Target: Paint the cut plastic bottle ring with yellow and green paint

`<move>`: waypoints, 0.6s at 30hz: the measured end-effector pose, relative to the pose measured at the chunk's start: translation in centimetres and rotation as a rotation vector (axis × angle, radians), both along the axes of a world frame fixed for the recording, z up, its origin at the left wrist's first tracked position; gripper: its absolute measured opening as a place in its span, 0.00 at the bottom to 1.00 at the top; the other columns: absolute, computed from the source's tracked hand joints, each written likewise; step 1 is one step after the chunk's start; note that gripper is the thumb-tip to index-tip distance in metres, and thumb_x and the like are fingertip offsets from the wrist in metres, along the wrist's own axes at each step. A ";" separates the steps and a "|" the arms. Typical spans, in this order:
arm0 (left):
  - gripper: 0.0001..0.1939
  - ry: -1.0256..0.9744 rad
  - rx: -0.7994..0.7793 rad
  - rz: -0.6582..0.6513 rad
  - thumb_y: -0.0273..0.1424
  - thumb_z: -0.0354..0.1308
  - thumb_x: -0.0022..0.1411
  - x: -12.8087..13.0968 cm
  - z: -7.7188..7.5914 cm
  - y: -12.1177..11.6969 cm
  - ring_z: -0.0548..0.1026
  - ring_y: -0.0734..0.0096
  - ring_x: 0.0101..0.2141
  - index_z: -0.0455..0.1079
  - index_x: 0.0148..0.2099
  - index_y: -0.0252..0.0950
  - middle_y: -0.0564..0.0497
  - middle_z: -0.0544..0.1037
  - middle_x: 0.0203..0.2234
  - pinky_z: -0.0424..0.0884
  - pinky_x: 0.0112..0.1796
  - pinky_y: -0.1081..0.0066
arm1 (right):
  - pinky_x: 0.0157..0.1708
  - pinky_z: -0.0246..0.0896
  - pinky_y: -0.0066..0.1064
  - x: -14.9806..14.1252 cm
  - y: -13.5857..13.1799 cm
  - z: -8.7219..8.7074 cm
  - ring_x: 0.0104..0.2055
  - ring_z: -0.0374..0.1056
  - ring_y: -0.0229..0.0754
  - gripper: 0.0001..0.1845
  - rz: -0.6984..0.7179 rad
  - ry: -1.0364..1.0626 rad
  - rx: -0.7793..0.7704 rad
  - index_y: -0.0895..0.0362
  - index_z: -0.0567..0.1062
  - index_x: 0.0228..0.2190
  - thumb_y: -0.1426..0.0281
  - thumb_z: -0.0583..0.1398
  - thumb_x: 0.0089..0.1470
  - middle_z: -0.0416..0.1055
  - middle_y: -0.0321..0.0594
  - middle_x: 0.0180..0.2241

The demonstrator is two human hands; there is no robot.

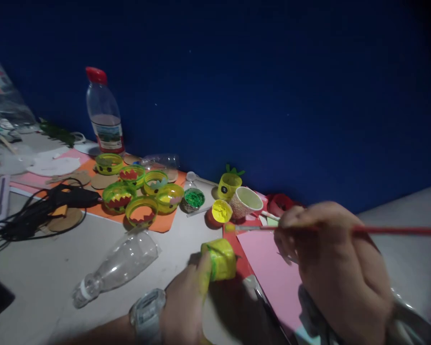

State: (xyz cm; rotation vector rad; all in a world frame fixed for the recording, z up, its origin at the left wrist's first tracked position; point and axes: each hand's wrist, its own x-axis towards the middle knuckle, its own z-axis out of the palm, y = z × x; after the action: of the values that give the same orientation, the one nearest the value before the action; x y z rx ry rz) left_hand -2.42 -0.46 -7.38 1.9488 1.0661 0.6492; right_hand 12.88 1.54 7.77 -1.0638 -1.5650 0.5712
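Left hand (183, 297): gripping a yellow-and-green painted cup; thumb laid along its left side, other fingers mostly hidden.
Painted cup (224, 261): tilted, projecting rightward beyond the left thumb; well apart from the right fingers.
Right hand (339, 263): fingers closed around a slim red-handled paintbrush, slightly blurred.
Paintbrush (388, 230): near level; yellow-tipped bristles point left, above the painted cup and apart from it in view, just beside the yellow-filled pot.
Yellow-filled pot (211, 220): small, next to the patterned paper cup (240, 210).
Green-filled pot (188, 206): left of the yellow one.
Leaf-topped yellow cup (225, 192): upright, behind the paper cup.
Yellow-green rings (127, 222): six, grouped around the orange sheet (167, 226).
Clear plastic bottle (124, 263): lying on its side, left of the left hand.
Red-capped bottle (106, 108): upright, at the back.
Black glue gun (73, 195): beside its cable.
Wristwatch (149, 309): on the left wrist.
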 end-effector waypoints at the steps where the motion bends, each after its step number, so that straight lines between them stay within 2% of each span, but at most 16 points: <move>1: 0.30 -0.016 -0.017 0.028 0.43 0.46 0.65 0.2 0.5 -0.2 0.75 0.54 0.47 0.52 0.63 0.30 0.36 0.73 0.49 0.74 0.44 0.61 | 0.24 0.58 0.26 0.3 -1.2 -0.1 0.25 0.59 0.35 0.18 0.023 -0.016 -0.003 0.54 0.69 0.32 0.62 0.47 0.71 0.62 0.37 0.25; 2: 0.29 -0.033 -0.033 0.049 0.41 0.43 0.66 0.6 1.0 -0.5 0.75 0.54 0.48 0.51 0.63 0.30 0.37 0.74 0.48 0.73 0.44 0.61 | 0.25 0.61 0.28 0.7 -2.3 -0.3 0.28 0.63 0.38 0.16 0.156 -0.097 0.001 0.53 0.72 0.36 0.61 0.49 0.69 0.64 0.39 0.27; 4: 0.27 -0.068 -0.059 0.070 0.38 0.39 0.66 1.6 2.0 -0.9 0.75 0.56 0.49 0.52 0.63 0.31 0.38 0.75 0.48 0.72 0.45 0.62 | 0.24 0.61 0.29 1.3 -3.7 -0.7 0.27 0.62 0.40 0.15 0.138 -0.065 0.041 0.52 0.73 0.37 0.60 0.51 0.68 0.65 0.40 0.27; 5: 0.27 -0.091 -0.070 0.073 0.38 0.40 0.65 2.1 2.5 -0.9 0.74 0.56 0.50 0.53 0.63 0.31 0.39 0.74 0.49 0.71 0.47 0.63 | 0.24 0.61 0.30 1.6 -4.2 -0.9 0.27 0.62 0.40 0.15 0.155 -0.099 0.006 0.52 0.73 0.37 0.59 0.51 0.68 0.66 0.41 0.27; 7: 0.30 -0.135 -0.081 0.033 0.43 0.40 0.62 2.7 3.3 -0.8 0.76 0.59 0.47 0.58 0.60 0.30 0.42 0.77 0.45 0.71 0.46 0.64 | 0.23 0.62 0.30 2.0 -4.8 -1.0 0.28 0.64 0.41 0.19 0.159 -0.140 -0.046 0.51 0.75 0.37 0.55 0.50 0.67 0.68 0.42 0.28; 9: 0.35 -0.187 -0.086 -0.089 0.51 0.38 0.56 2.3 4.1 -0.2 0.78 0.62 0.40 0.67 0.52 0.30 0.49 0.80 0.35 0.72 0.44 0.62 | 0.23 0.62 0.30 2.1 -5.2 -1.0 0.30 0.66 0.42 0.19 0.106 -0.205 -0.083 0.49 0.76 0.36 0.54 0.50 0.67 0.69 0.42 0.29; 11: 0.40 -0.301 -0.093 -0.365 0.58 0.35 0.50 1.2 4.8 0.5 0.78 0.64 0.36 0.73 0.40 0.30 0.53 0.79 0.27 0.72 0.44 0.59 | 0.24 0.62 0.31 1.9 -5.4 -0.9 0.31 0.67 0.44 0.17 0.012 -0.276 -0.116 0.50 0.77 0.34 0.57 0.53 0.66 0.69 0.42 0.28; 12: 0.40 -0.343 -0.115 -0.423 0.59 0.34 0.48 0.4 5.1 0.9 0.77 0.64 0.35 0.73 0.35 0.31 0.53 0.78 0.24 0.71 0.45 0.57 | 0.24 0.63 0.32 1.7 -5.4 -0.9 0.30 0.68 0.45 0.15 -0.024 -0.315 -0.138 0.51 0.77 0.33 0.57 0.55 0.65 0.68 0.43 0.27; 14: 0.39 -0.381 -0.218 -0.405 0.60 0.39 0.48 -0.9 5.8 1.4 0.77 0.65 0.33 0.74 0.35 0.31 0.54 0.78 0.24 0.72 0.44 0.57 | 0.22 0.63 0.34 1.1 -5.3 -0.9 0.29 0.68 0.48 0.15 -0.039 -0.387 -0.183 0.54 0.78 0.31 0.57 0.58 0.61 0.66 0.45 0.25; 18: 0.40 -0.398 -0.325 -0.291 0.59 0.48 0.46 -2.1 6.7 1.3 0.78 0.65 0.33 0.71 0.47 0.31 0.52 0.80 0.30 0.75 0.38 0.62 | 0.19 0.62 0.32 -0.2 -4.5 -1.1 0.28 0.68 0.49 0.16 0.003 -0.449 -0.193 0.56 0.77 0.30 0.56 0.60 0.58 0.64 0.45 0.23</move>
State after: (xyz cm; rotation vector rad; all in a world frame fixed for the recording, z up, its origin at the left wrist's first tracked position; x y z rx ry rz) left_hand -4.55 0.83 -0.70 1.5672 0.5852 0.6228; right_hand 12.66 -2.98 6.65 -1.4068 -1.9267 0.5149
